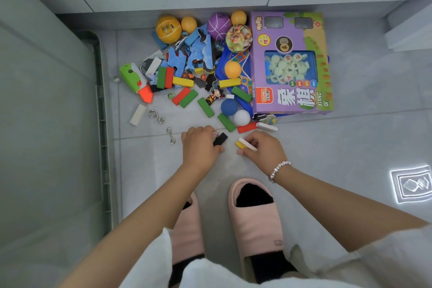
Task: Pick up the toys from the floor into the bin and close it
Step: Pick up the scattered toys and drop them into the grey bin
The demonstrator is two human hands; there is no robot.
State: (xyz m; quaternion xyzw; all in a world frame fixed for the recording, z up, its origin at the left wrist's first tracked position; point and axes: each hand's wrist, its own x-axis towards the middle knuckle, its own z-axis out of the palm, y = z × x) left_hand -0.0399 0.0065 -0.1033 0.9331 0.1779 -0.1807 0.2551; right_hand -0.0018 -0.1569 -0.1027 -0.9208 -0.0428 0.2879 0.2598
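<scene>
Left hand (198, 145) had its fingers curled on a black block (220, 139), right hand (261, 147) pinched white and yellow blocks (245, 144) off the floor (327, 147). Better to scoop handfuls (pile was huge) into the bin (46, 100) at left.

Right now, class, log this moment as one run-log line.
stage: gathering blocks | left hand: grips black block | right hand: pinches white block and yellow block | floor: many toys left
</scene>
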